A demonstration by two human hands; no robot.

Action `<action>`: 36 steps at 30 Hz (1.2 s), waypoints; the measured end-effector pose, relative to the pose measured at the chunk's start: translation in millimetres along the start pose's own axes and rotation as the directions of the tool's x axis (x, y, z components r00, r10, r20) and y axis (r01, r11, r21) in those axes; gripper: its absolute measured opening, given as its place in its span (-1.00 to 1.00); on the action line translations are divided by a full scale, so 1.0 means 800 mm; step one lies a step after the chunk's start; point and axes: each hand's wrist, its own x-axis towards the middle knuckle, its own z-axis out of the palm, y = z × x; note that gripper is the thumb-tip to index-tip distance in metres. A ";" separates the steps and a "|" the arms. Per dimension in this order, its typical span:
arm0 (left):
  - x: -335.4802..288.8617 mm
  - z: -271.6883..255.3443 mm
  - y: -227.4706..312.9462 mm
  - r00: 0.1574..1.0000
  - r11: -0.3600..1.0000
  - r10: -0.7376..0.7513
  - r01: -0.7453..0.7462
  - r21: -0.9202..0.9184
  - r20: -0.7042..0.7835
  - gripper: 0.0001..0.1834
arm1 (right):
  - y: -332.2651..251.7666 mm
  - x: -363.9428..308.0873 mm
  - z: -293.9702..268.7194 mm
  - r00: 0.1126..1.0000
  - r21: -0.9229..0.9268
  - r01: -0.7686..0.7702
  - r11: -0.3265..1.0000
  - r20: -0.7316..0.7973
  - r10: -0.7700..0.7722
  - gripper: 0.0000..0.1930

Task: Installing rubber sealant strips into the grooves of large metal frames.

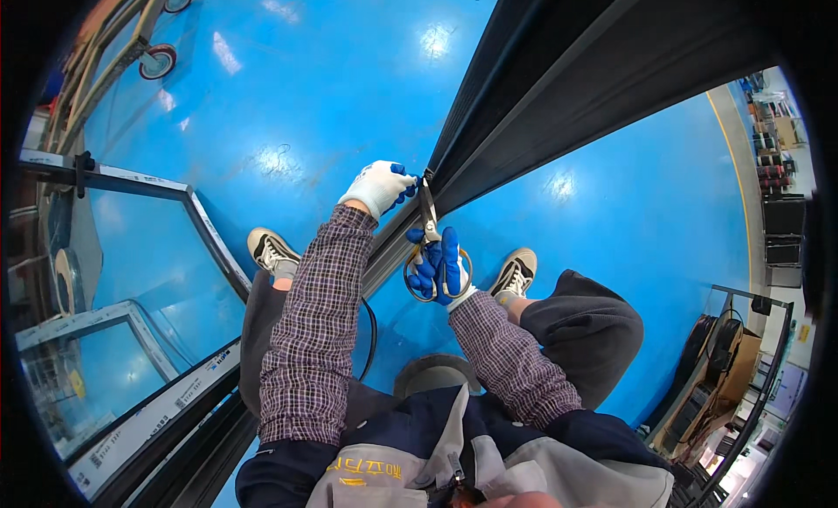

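My right hand (447, 268), in a white glove with blue-coated fingers, grips a large pair of scissors (429, 213) by its loop handles. The metal blades point away from me, their tips at the edge of a long black frame profile (559, 98). Gloved the same way, my left hand (381, 188) is closed beside those tips, fingers pinched together at the profile's near left edge. Whatever thin piece it pinches is too small and dark to make out. The profile slants from the upper right down between my feet.
A framed glass panel (157, 264) leans at my left, with a wheeled wooden trolley (109, 67) beyond it. The floor (323, 80) is glossy blue. At the lower right stands a black metal rack (779, 351) near cardboard and dark coils. Stocked shelves (772, 172) line the far right.
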 end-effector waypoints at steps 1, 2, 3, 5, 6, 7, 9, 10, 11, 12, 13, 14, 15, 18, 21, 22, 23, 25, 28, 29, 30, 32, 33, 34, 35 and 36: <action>-0.002 0.000 0.002 1.000 1.000 -0.001 0.001 0.007 0.000 -0.72 | 0.000 -0.001 0.001 1.000 -0.023 0.005 1.000 -0.017 -0.006 -0.29; -0.003 -0.001 0.002 1.000 1.000 -0.003 0.003 0.013 0.001 -0.73 | -0.001 -0.001 0.002 0.999 -0.046 0.011 0.999 -0.035 -0.012 -0.29; -0.002 -0.001 -0.002 1.000 1.000 -0.005 0.005 0.015 -0.002 -0.73 | -0.001 -0.002 0.003 0.999 -0.044 0.009 0.999 -0.032 -0.011 -0.29; 0.007 -0.004 -0.022 0.999 0.993 -0.007 0.012 -0.121 0.041 -0.77 | -0.004 -0.002 0.005 0.998 -0.123 -0.015 0.992 -0.057 0.008 -0.31; 0.011 -0.007 -0.033 0.998 0.982 -0.007 0.018 -0.188 0.061 -0.79 | -0.004 -0.001 0.007 0.998 -0.161 -0.028 0.986 -0.069 0.017 -0.32; 0.015 -0.012 -0.044 0.997 0.967 -0.005 0.025 -0.254 0.079 -0.81 | -0.004 0.000 0.009 0.996 -0.199 -0.042 0.979 -0.080 0.026 -0.34; 0.015 -0.021 -0.053 0.992 0.964 -0.033 0.063 -0.257 0.119 -0.82 | -0.004 -0.001 0.008 0.993 -0.286 -0.049 0.957 -0.116 0.016 -0.38; 0.014 -0.026 -0.057 0.985 0.960 -0.060 0.101 -0.260 0.159 -0.82 | -0.003 0.000 0.007 0.988 -0.370 -0.059 0.927 -0.152 0.003 -0.43; 0.014 -0.030 -0.062 0.976 0.955 -0.087 0.138 -0.262 0.198 -0.82 | -0.002 0.000 0.007 0.983 -0.452 -0.073 0.889 -0.185 -0.013 -0.47; 0.015 -0.031 -0.066 0.965 0.949 -0.114 0.177 -0.263 0.237 -0.82 | -0.001 0.000 0.007 0.976 -0.528 -0.090 0.844 -0.217 -0.032 -0.52; 0.014 -0.032 -0.072 0.965 0.948 -0.121 0.181 -0.262 0.231 -0.82 | 0.002 0.001 0.006 0.977 -0.525 -0.093 0.846 -0.213 -0.025 -0.52; 0.013 -0.032 -0.078 0.965 0.930 -0.116 0.188 -0.316 0.235 -0.83 | 0.004 0.002 0.005 0.965 -0.582 -0.129 0.803 -0.260 -0.033 -0.53; 0.012 -0.029 -0.085 0.965 0.908 -0.110 0.195 -0.371 0.237 -0.83 | 0.007 0.003 0.003 0.951 -0.634 -0.168 0.755 -0.306 -0.045 -0.54; 0.011 -0.023 -0.102 0.966 0.854 -0.104 0.209 -0.476 0.237 -0.84 | 0.011 0.006 0.001 0.919 -0.720 -0.253 0.647 -0.388 -0.073 -0.56; 0.014 -0.016 -0.117 0.969 0.828 -0.075 0.191 -0.526 0.234 -0.80 | 0.012 0.007 0.005 0.904 -0.859 -0.306 0.411 -0.397 -0.157 -0.57; 0.015 -0.013 -0.121 0.970 0.819 -0.065 0.185 -0.543 0.233 -0.78 | 0.011 0.007 0.006 0.900 -0.889 -0.322 0.324 -0.394 -0.187 -0.58; 0.018 -0.011 -0.127 0.971 0.817 -0.070 0.188 -0.545 0.229 -0.78 | 0.011 0.007 0.009 0.902 -0.890 -0.323 0.324 -0.392 -0.180 -0.58; 0.023 -0.009 -0.136 0.976 0.847 -0.020 0.131 -0.515 0.215 -0.79 | 0.008 0.006 0.015 0.904 -0.900 -0.332 0.283 -0.389 -0.179 -0.55; 0.030 -0.007 -0.145 0.979 0.871 0.027 0.075 -0.485 0.201 -0.80 | 0.007 0.007 0.016 0.906 -0.909 -0.340 0.240 -0.385 -0.175 -0.52; 0.031 -0.006 -0.146 0.980 0.881 0.024 0.073 -0.468 0.198 -0.81 | 0.007 0.007 0.014 0.911 -0.920 -0.335 0.204 -0.371 -0.181 -0.54; 0.032 -0.006 -0.146 0.981 0.890 0.020 0.071 -0.450 0.195 -0.81 | 0.008 0.008 0.011 0.915 -0.929 -0.329 0.167 -0.357 -0.186 -0.56; 0.033 -0.004 -0.147 0.982 0.908 0.011 0.068 -0.414 0.187 -0.81 | 0.009 0.008 0.005 0.925 -0.945 -0.315 0.093 -0.327 -0.193 -0.59; 0.034 -0.004 -0.147 0.983 0.916 0.008 0.066 -0.395 0.183 -0.82 | 0.010 0.009 0.002 0.926 -0.945 -0.314 0.092 -0.326 -0.190 -0.59; 0.035 -0.003 -0.147 0.984 0.924 0.004 0.065 -0.376 0.179 -0.82 | 0.012 0.010 -0.002 0.928 -0.948 -0.306 0.084 -0.317 -0.194 -0.59; 0.035 -0.003 -0.147 0.985 0.932 0.000 0.063 -0.356 0.175 -0.82 | 0.014 0.011 -0.007 0.930 -0.951 -0.299 0.076 -0.309 -0.197 -0.59; 0.035 -0.003 -0.148 0.985 0.940 -0.003 0.061 -0.337 0.171 -0.82 | 0.016 0.012 -0.011 0.932 -0.954 -0.292 0.068 -0.300 -0.202 -0.59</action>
